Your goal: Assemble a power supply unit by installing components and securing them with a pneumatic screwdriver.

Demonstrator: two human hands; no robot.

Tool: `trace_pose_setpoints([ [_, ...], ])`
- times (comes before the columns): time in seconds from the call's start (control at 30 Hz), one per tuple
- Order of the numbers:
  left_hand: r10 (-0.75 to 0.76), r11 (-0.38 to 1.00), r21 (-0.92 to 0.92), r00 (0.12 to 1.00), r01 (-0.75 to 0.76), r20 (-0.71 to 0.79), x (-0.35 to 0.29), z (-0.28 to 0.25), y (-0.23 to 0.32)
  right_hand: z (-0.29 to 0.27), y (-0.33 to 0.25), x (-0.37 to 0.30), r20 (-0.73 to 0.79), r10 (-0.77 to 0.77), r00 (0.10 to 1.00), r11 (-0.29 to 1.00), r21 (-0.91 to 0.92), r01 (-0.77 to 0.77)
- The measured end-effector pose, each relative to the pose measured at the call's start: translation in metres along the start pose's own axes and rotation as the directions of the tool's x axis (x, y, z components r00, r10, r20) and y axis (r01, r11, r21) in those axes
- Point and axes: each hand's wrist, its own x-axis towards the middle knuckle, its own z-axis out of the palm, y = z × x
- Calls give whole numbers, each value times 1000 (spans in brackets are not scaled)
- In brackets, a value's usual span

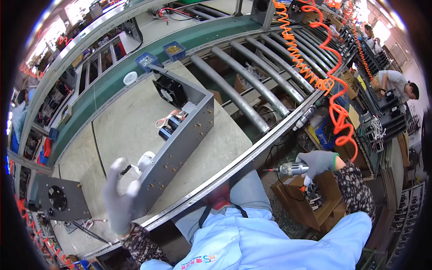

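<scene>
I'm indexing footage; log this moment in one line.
left gloved hand: beside grey metal chassis, contact unclear; right gloved hand: gripping silver cylindrical screwdriver, tip clear of chassis; black square fan: at chassis's far end

Chassis on board, left of rollers

Worker's gloved hands: two, at eight and four o'clock. Held power driver: one. Blue bins, eleven o'clock: two. Dark cylinders, nine o'clock: two.

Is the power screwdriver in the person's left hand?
No, the power screwdriver is gripped in the gloved right hand.
</scene>
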Motion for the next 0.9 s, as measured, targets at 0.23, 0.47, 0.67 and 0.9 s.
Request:
trace_pose_setpoints([
  [0.23,66,951,287,980,-119,187,14,36,0,-29,16,78,-196,300,933,687,-634,-354],
  [0.47,139,905,378,976,-193,165,14,47,8,-89,172,242,48,464,885,806,-437,-399],
  [0.67,91,888,437,987,-140,131,7,42,3,-89,58,178,-217,412,885,780,-418,-465],
  [0.9,142,909,376,982,-178,122,14,43,1,-83,-17,139,-636,93,766,863,-332,-380],
])
